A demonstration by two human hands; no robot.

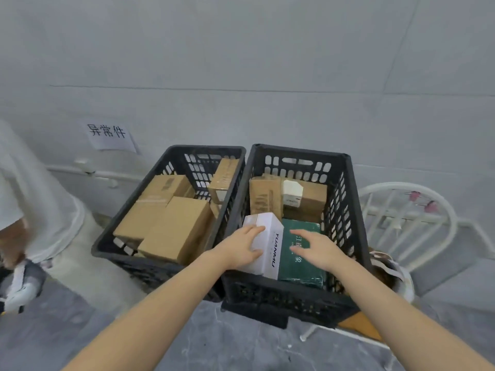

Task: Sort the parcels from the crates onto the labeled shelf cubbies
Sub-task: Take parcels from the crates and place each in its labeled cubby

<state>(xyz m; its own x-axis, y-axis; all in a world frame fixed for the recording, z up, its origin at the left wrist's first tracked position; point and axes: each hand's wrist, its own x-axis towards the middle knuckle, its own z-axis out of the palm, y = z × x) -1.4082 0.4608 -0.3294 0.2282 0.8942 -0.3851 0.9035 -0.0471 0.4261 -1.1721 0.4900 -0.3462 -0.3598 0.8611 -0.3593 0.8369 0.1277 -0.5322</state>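
Observation:
Two black plastic crates stand side by side against the grey wall. The right crate (345, 210) holds a white box marked YUANMU (270, 236), a dark green parcel (302, 263), a small white box (292, 194) and brown cartons (263, 196). My left hand (241, 245) rests on the white box's left side, fingers spread and thumb against its near face. My right hand (316, 249) hovers open over the green parcel, fingers spread. The left crate (126, 218) is filled with several brown cardboard boxes (176, 231).
A person in white clothes (34, 199) stands at the left edge. A paper sign with black characters (107, 135) hangs on the wall. A white metal chair (407, 215) sits right of the crates. The floor is grey.

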